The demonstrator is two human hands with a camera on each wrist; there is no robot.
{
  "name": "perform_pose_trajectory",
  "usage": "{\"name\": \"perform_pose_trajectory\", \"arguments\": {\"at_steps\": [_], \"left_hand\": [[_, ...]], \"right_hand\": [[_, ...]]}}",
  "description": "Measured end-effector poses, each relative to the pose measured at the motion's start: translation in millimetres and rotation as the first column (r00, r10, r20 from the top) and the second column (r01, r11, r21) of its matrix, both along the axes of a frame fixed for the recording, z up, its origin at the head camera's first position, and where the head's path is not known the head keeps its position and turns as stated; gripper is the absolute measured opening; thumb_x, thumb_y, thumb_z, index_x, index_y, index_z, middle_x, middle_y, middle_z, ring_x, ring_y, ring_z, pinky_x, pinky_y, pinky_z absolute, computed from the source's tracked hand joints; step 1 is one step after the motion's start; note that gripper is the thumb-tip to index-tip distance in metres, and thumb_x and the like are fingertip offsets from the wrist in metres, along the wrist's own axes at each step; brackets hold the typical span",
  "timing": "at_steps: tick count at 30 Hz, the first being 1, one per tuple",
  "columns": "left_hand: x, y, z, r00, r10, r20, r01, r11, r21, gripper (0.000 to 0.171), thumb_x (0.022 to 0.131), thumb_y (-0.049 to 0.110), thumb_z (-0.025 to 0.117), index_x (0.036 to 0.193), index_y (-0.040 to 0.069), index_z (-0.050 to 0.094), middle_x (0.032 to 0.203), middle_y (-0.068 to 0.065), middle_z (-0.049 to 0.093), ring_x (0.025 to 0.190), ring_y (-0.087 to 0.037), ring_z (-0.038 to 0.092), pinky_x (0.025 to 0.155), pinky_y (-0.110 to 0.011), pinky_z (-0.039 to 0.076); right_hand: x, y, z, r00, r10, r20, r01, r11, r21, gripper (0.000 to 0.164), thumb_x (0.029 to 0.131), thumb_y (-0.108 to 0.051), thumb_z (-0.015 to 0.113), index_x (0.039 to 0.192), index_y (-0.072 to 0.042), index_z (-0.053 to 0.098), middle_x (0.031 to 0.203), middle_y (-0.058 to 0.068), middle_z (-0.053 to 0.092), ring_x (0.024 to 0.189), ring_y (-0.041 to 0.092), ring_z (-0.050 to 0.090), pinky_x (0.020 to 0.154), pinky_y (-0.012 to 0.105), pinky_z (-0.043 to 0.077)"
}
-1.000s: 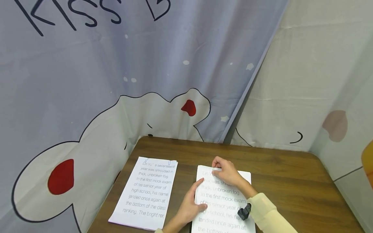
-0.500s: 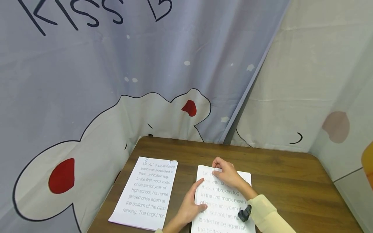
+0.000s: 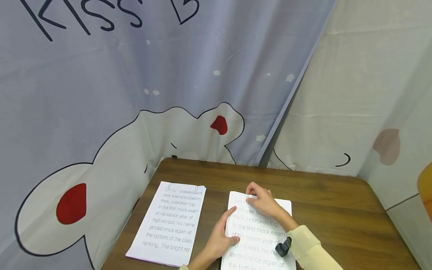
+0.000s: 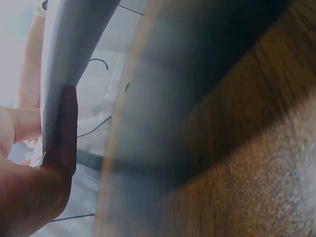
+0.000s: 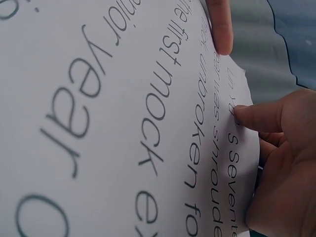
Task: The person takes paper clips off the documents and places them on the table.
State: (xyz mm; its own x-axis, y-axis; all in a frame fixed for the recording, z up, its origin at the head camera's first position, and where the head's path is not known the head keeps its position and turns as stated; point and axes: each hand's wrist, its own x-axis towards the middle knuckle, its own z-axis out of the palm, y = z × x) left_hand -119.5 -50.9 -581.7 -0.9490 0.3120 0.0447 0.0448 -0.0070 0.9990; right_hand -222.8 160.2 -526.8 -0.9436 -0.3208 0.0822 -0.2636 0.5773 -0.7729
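Note:
A stack of white printed sheets [image 3: 260,247] is held up at the table's front. My left hand [image 3: 218,240] grips its left edge; in the left wrist view, fingers [image 4: 68,123] lie against the underside and the thumb is on the other face. At the top edge, my right hand [image 3: 264,202] pinches a small paper clip [image 3: 247,196] together with the paper, mostly covered by the fingertips. The right wrist view shows the right thumb [image 5: 256,116] on the printed face, with the other fingers partly hidden behind the sheets.
To the left, a second stack of printed sheets [image 3: 165,225] lies on the wooden table [image 3: 337,217], with paper clips [image 3: 196,188] on its top edge. A printed curtain [image 3: 189,67] hangs behind the table's back edge. A black device sits on the right wrist.
Both hands keep almost the same place on the stack. The right fingers shift only very slightly at the clip, and the head view has tilted a little.

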Motion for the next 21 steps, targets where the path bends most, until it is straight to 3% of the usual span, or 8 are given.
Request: {"name": "perform_pose_trajectory", "arguments": {"at_steps": [13, 21], "left_hand": [[-0.2, 0.8, -0.2, 1.000, 0.000, 0.008, 0.000, 1.000, 0.006, 0.101, 0.076, -0.021, 0.067, 0.164, 0.018, 0.037, 0.148, -0.020, 0.057, 0.105, -0.022, 0.071, 0.087, -0.026, 0.061], [0.0, 0.9, -1.7, 1.000, -0.013, 0.002, 0.013, 1.000, 0.007, 0.100, 0.077, -0.022, 0.065, 0.165, 0.016, 0.035, 0.151, -0.022, 0.054, 0.108, -0.024, 0.071, 0.090, -0.026, 0.060]], "right_hand": [[0.1, 0.6, -3.3, 1.000, -0.011, 0.023, 0.011, 1.000, 0.020, 0.017, 0.098, -0.009, 0.069, 0.104, -0.020, 0.059, 0.092, -0.011, 0.072, 0.098, 0.017, 0.053, 0.101, 0.048, 0.029], [2.7, 0.8, -4.4, 0.999, -0.027, 0.026, 0.026, 1.000, 0.007, 0.017, 0.098, -0.008, 0.069, 0.104, -0.020, 0.058, 0.101, -0.008, 0.074, 0.106, 0.024, 0.052, 0.100, 0.050, 0.029]]}}
